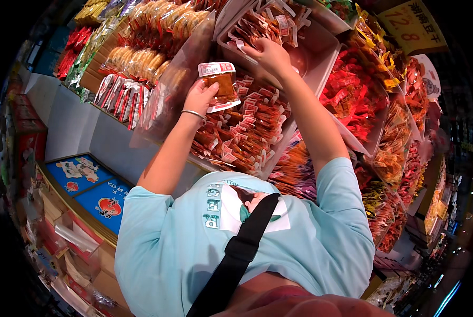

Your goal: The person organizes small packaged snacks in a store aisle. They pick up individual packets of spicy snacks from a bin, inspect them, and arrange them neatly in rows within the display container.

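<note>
My left hand (202,95) holds a clear snack packet (222,85) with brown contents and white-and-red ends, thumb across its front. Beneath it, a bin holds rows of similar packets (248,126) standing on edge. Farther forward and to the right, my right hand (269,55) reaches into a white plastic bin (319,51), its fingers at a pile of snack packets (260,25). Whether those fingers grip a packet cannot be made out.
Wrapped round crackers (135,59) fill a carton at the left behind a clear plastic divider (173,75). Red snack packets (351,93) lie in a bin at the right, below a yellow price sign (412,25). A blue printed panel (97,190) is low at the left.
</note>
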Demonstrator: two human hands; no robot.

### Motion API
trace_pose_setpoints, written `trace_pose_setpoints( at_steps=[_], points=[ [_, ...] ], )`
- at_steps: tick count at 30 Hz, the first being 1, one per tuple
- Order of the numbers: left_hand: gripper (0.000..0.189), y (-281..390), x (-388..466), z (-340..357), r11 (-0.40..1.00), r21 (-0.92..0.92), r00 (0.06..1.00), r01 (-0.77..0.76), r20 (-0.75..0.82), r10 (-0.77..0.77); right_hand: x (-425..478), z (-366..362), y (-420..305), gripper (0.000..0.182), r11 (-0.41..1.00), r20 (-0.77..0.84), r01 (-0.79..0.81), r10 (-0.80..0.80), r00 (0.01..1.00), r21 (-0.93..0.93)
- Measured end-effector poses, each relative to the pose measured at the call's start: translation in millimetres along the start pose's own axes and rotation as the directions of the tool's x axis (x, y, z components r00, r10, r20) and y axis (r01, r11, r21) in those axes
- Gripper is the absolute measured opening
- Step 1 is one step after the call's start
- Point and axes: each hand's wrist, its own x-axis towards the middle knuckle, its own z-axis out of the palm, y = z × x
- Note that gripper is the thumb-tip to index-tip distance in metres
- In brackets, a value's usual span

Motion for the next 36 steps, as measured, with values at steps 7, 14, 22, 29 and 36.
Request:
trace_pose_setpoints(
  at_steps=[7,14,22,29,36],
  points=[
    [0.027,3,-6,6,0.998,-0.065,0.999,-0.022,0.033,0.024,15,5,3,0.034,0.98,-0.161,-0.146,0.167,0.973,0.135],
    [0.028,4,-12,16,1.0,0.012,0.998,-0.026,0.054,0.025,-10,8,-5,0.044,0.995,-0.015,0.085,-0.086,0.996,-0.043],
    [0.031,27,-34,15,0.998,0.011,0.997,-0.062,0.038,0.062,1,12,-24,0.03,0.996,-0.314,0.014,0.013,0.949,0.084],
    [0.032,7,-33,3,0.994,-0.096,0.996,-0.047,0.073,0.054,-4,32,-23,0.028,0.941,-0.096,0.254,-0.281,0.955,-0.226],
    [0.03,25,-46,3,0.995,-0.023,0.995,-0.095,0.018,0.095,3,2,-25,0.027,0.922,-0.411,0.046,0.127,0.903,0.385]
  ],
)
